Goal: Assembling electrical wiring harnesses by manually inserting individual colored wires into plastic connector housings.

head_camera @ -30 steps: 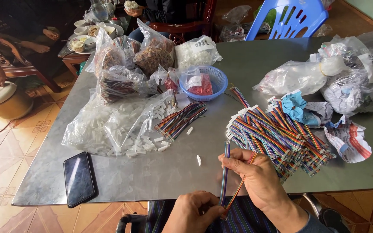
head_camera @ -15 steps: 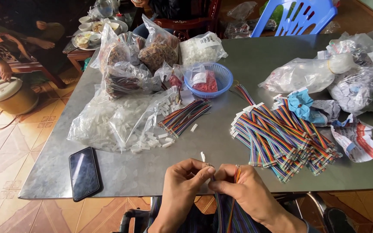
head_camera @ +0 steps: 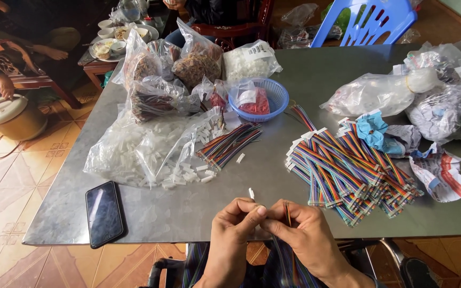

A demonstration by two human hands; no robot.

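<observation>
At the table's near edge, my left hand (head_camera: 236,229) and my right hand (head_camera: 305,234) meet, fingertips touching. Together they pinch a multicoloured ribbon cable (head_camera: 287,213) that hangs down past the edge into my lap. A small white connector (head_camera: 251,193) sticks up just above my left fingertips. To the right lies a big pile of finished rainbow cables (head_camera: 348,170) with white ends. A smaller bundle of loose coloured wires (head_camera: 228,144) lies in the middle, beside an open clear bag of white connectors (head_camera: 145,152).
A black phone (head_camera: 104,213) lies at the front left of the grey table (head_camera: 188,213). A blue basket (head_camera: 260,98), bags of parts (head_camera: 156,80) and crumpled plastic bags (head_camera: 438,101) fill the back. A blue chair (head_camera: 369,21) stands behind; other people sit at far left.
My hands have come from below the edge, met at the table's near edge, and now stay pinched together there on the cable. The view has shifted slightly.
</observation>
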